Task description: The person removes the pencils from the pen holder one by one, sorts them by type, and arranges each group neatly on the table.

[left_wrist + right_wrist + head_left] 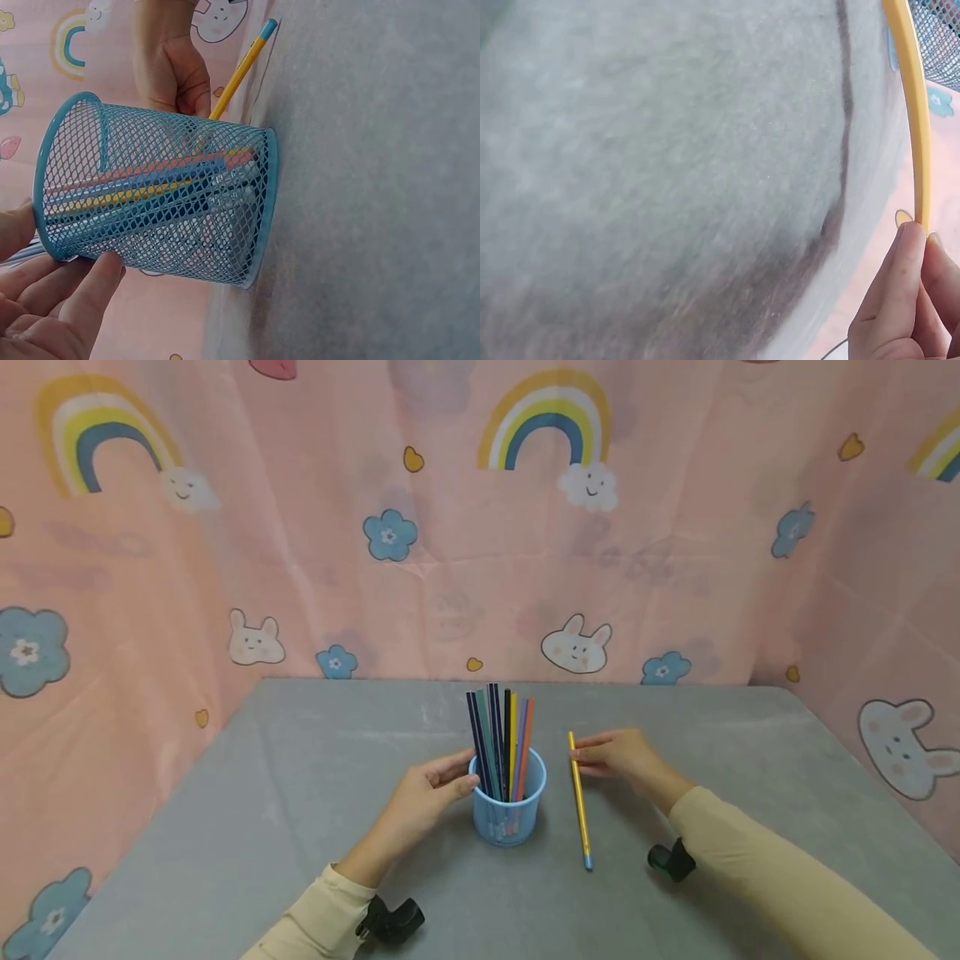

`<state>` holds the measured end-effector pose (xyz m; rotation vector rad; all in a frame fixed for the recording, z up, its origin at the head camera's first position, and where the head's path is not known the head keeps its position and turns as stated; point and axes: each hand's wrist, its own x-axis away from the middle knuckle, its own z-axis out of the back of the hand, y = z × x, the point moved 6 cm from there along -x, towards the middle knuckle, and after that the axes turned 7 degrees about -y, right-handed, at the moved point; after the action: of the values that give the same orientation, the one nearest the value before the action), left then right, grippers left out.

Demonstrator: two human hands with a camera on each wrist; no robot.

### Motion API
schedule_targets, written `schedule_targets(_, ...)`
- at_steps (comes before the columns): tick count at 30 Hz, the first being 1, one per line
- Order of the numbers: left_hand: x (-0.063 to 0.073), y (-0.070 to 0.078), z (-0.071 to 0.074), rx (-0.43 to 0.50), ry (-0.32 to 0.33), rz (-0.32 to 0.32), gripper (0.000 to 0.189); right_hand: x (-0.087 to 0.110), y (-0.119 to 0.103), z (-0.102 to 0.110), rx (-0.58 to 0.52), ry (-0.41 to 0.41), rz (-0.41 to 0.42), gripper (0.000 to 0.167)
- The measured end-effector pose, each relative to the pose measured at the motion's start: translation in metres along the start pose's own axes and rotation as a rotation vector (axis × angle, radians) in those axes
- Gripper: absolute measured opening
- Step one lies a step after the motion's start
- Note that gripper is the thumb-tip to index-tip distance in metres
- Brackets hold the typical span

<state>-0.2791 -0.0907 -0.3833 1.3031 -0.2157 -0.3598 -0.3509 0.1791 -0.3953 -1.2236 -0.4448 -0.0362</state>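
A blue mesh pencil cup [506,818] stands upright on the table with several pencils [501,743] in it, dark, teal, yellow, purple and orange. My left hand [423,793] holds the cup at its left side, thumb and fingers at the rim [46,142]. To the right of the cup, my right hand [618,760] pinches a yellow pencil [580,802] near its far end. That pencil's blue-tipped end [268,30] points toward me, close over the table. In the right wrist view, thumb and fingertips [909,244] meet on the yellow shaft.
The grey table [300,777] reaches back to a pink curtain [450,593] printed with rainbows, bunnies and flowers. Black wrist-worn devices sit under both forearms, one at the left [393,920] and one at the right [672,860].
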Motion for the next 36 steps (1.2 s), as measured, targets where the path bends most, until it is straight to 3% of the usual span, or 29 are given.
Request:
schedule_targets(20,0.001,0.001,-0.001,0.003,0.002,-0.007,0.051,-0.012,0.009,-0.004,0.032,-0.006,-0.041,0.037)
schedule_targets(36,0.001,0.002,-0.002,0.007,0.010,-0.006,0.049,-0.015,0.015,-0.007,0.068,0.048,-0.148,0.031)
